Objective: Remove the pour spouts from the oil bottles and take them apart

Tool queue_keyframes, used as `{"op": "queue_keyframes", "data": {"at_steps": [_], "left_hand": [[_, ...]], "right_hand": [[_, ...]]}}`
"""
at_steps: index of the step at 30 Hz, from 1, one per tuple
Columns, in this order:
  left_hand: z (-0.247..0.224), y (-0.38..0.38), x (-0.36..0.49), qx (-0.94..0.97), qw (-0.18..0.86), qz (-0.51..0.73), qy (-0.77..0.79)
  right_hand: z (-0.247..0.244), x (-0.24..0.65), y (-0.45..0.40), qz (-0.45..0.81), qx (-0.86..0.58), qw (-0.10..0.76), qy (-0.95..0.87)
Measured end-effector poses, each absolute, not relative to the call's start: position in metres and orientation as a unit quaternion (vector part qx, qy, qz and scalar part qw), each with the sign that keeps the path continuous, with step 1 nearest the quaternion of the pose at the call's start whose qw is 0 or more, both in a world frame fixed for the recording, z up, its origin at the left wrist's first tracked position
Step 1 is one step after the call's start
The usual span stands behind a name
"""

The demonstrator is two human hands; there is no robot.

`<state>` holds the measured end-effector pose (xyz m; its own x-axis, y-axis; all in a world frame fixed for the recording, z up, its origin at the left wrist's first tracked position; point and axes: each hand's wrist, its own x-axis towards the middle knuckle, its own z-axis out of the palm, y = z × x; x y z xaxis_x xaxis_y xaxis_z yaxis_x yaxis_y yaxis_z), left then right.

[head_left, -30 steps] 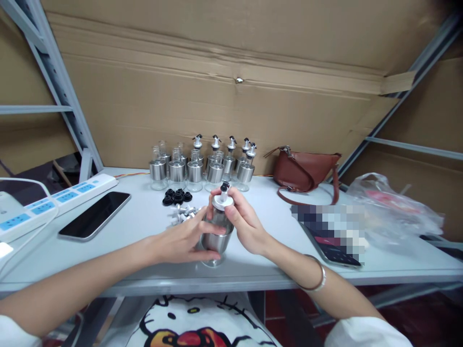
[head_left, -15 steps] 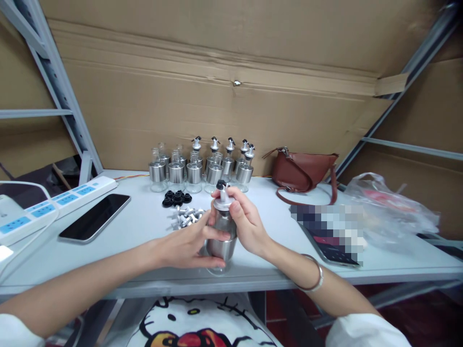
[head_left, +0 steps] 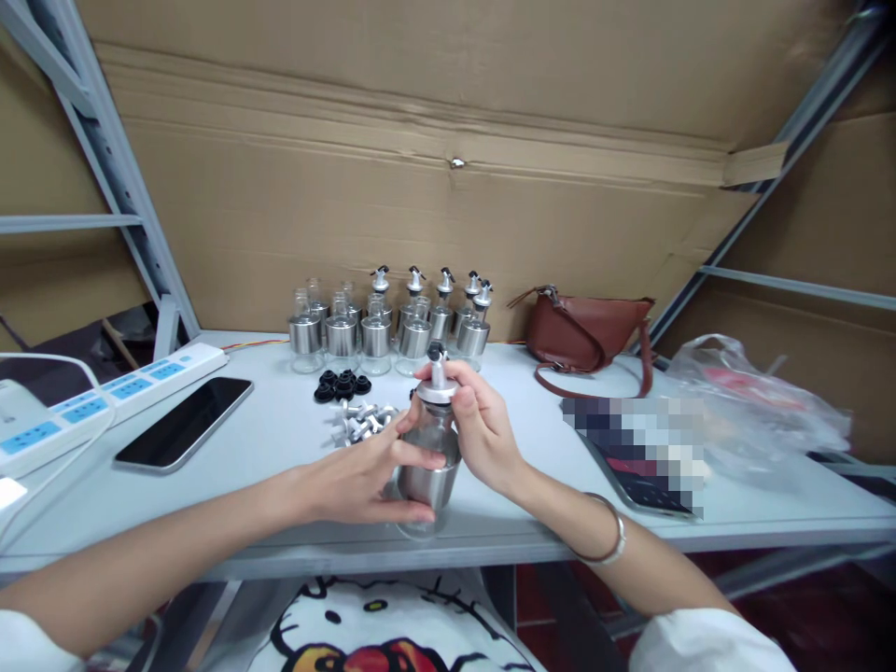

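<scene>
A glass oil bottle (head_left: 428, 485) with a steel band stands slightly tilted near the table's front edge. My left hand (head_left: 382, 471) is wrapped round its body. At the neck sits a silver pour spout (head_left: 440, 385) with a black tip, and my right hand (head_left: 483, 420) grips it by its rim. Just behind my left hand lie loose silver spout tops (head_left: 360, 422) in a pile. Several black stoppers (head_left: 341, 385) are gathered behind those. Farther back stand more bottles (head_left: 376, 336) in rows, some bare-necked at the left, others fitted with spouts.
At the left are a black-screened phone (head_left: 186, 423) and a white power strip (head_left: 116, 399) with a cable. On the right lie a brown handbag (head_left: 592, 331), another phone (head_left: 654, 485), partly blurred out, and a clear plastic bag (head_left: 763, 397). A cardboard wall (head_left: 420, 215) closes off the back.
The spout on the held bottle has turned a little and shifted slightly right, and the bottle leans a bit more. Both hands keep their hold; the other things stay in place.
</scene>
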<state>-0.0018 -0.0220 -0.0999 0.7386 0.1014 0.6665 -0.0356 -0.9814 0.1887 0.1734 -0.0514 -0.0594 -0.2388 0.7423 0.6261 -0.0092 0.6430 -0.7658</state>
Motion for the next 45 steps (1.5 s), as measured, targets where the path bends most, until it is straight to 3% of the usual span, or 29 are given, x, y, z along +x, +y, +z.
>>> {"op": "queue_keyframes", "data": {"at_steps": [24,33,38,45], "left_hand": [[-0.096,-0.028,-0.002,0.935,0.110,0.336,0.033],[-0.105,-0.025,-0.006,0.937,0.122,0.323,0.048],[-0.101,-0.026,-0.001,0.934,0.123,0.335,0.038],[-0.098,-0.017,-0.005,0.914,0.022,0.403,0.039]], "right_hand": [[-0.045,0.178,-0.044,0.571,-0.195,0.485,-0.633],[-0.043,0.191,-0.042,0.468,-0.128,0.470,-0.737],[-0.036,0.195,-0.039,0.434,-0.148,0.513,-0.726],[-0.023,0.223,-0.012,0.228,-0.243,0.711,-0.619]]}}
